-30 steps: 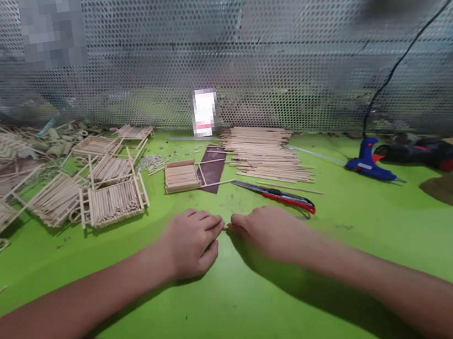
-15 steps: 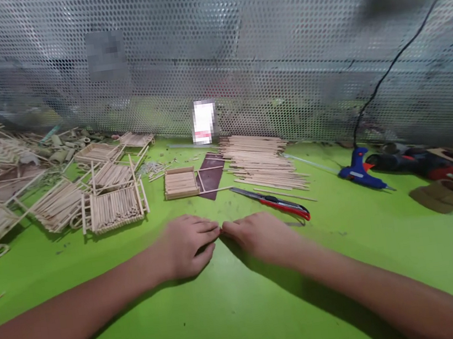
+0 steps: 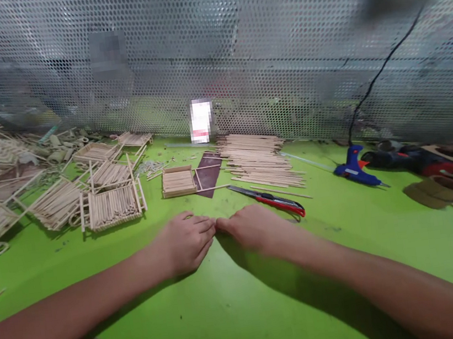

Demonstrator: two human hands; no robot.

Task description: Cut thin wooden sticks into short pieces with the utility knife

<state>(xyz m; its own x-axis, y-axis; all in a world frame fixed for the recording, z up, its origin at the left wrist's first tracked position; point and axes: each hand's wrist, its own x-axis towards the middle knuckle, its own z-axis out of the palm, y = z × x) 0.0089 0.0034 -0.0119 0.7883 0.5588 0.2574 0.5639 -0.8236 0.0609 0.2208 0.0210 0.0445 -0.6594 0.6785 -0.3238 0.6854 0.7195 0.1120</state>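
Over the middle of the green table (image 3: 211,305), my left hand (image 3: 188,242) and my right hand (image 3: 253,227) meet at the fingertips. The fingers of both are pressed together; whatever they pinch is too small or hidden to make out. Just beyond my right hand lies a red and black cutter knife (image 3: 274,201) with its blade out. Behind my hands sits a small stick tray (image 3: 178,181), its long sticks reaching over a dark brown sheet (image 3: 207,178). A pile of thin sticks (image 3: 254,157) lies farther back.
Stick frames (image 3: 114,206) and more stick pieces crowd the left. A blue glue gun (image 3: 355,168) with a black cable, a roll of brown tape (image 3: 433,191) and dark tools lie at the right. A perforated metal screen (image 3: 277,46) stands behind the table.
My left fingers have drawn closer together, and the thumb now shows less. My hands remain joined at the fingertips. The view has shifted slightly.
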